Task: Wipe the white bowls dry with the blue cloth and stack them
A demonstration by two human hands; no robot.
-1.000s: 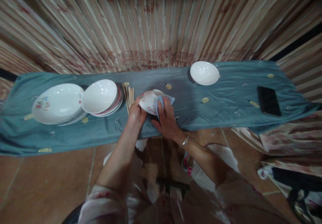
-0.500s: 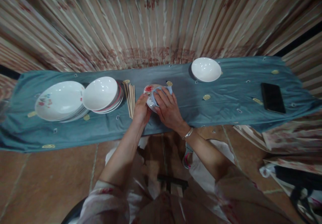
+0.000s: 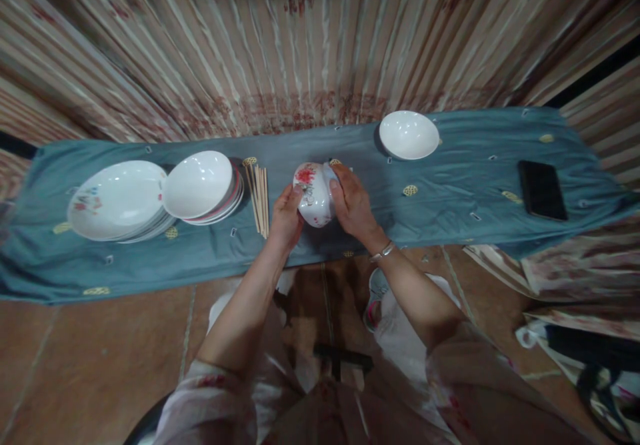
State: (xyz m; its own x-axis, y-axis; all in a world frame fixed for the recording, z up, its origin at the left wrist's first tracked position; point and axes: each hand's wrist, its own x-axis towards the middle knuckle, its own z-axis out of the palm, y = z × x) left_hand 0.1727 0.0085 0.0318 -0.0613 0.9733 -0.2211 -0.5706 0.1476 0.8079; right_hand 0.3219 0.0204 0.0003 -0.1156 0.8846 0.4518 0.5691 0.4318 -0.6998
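Note:
Between my hands is a white bowl (image 3: 314, 198) with red flowers, its patterned outside turned up toward me. My left hand (image 3: 286, 217) grips its left side, the thumb lying on the outer wall. On the right, my right hand (image 3: 354, 201) presses a light blue cloth (image 3: 329, 174) against the rim; its fingers curl over the far side, partly hidden. Several wooden chopsticks (image 3: 259, 199) lie on the table just left of my left hand.
A stack of bowls (image 3: 199, 185) and a stack of large plates (image 3: 120, 198) stand at the left of the cloth-covered table (image 3: 370, 221). One white bowl (image 3: 409, 135) sits at the back right, and a dark phone-like slab (image 3: 543, 190) lies at the far right.
The bowl has tilted so more of its flowered outside shows. My right hand has moved with the cloth from the bowl's base area to its right rim.

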